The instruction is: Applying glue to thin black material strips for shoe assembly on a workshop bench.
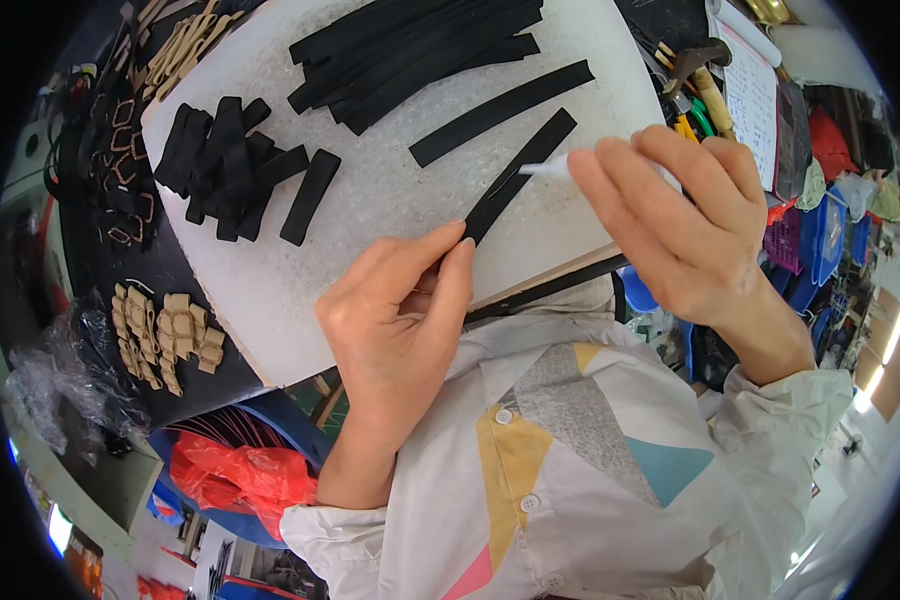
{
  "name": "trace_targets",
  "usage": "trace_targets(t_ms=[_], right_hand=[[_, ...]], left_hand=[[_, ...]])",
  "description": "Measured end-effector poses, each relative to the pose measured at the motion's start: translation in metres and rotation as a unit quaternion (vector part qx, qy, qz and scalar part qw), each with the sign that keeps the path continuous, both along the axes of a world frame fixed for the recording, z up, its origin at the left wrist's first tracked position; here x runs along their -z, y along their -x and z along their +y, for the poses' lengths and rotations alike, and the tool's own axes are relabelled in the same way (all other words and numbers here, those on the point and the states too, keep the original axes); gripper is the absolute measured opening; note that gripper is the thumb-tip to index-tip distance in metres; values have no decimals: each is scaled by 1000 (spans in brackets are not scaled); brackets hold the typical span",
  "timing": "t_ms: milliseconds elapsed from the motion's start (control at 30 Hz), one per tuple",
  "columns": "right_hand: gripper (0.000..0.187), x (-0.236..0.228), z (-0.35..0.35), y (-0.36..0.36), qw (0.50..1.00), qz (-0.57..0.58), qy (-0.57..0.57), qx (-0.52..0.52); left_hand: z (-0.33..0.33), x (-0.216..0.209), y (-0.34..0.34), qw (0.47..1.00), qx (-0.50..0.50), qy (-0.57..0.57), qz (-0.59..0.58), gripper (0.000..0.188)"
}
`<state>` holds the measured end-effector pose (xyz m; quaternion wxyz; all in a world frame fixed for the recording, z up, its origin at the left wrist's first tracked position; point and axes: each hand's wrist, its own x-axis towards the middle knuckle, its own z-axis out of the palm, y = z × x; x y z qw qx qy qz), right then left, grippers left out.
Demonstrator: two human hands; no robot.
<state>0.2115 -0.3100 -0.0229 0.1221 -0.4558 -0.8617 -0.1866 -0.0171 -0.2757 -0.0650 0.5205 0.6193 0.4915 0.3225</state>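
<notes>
Between thumb and fingertips, my left hand point(395, 305) pinches the near end of a black fabric strip point(547, 142), which slants away to the right over a white board point(390, 205). My right hand point(675, 220) is closed around a small white squeeze bottle point(552, 169); most of its body is hidden in the fingers. The bottle's narrow tip is at the strip's right edge, and a thin line shows along the strip's face. Beyond it lies another single black strip point(500, 113). Shorter folded black pieces point(232, 165) are heaped at the left, one of them lying apart.
Long black strips point(410, 55) are stacked at the board's far side. Tan webbing pieces point(165, 330) and metal rings point(125, 140) lie left of the board. A hammer point(698, 62) and an open notebook point(750, 100) are at the far right. A red plastic bag point(235, 480) sits below left.
</notes>
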Motion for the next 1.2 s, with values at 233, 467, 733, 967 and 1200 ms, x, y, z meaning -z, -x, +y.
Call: trace_targets(t_ms=[233, 467, 733, 967, 1200], right_hand=[[40, -7, -3, 5, 997, 38, 67, 27], [27, 19, 21, -30, 855, 470, 132, 175], [23, 34, 58, -39, 795, 523, 139, 275], [30, 36, -1, -1, 945, 282, 97, 137], [27, 36, 0, 11, 915, 335, 169, 146]], left_hand=[[0, 0, 0, 1000, 3, 0, 1, 15], [3, -5, 3, 1000, 13, 25, 5, 16], [6, -12, 13, 988, 43, -91, 116, 18], [5, -15, 11, 975, 62, -140, 159, 21], [1, -9, 12, 968, 53, -175, 169, 23]])
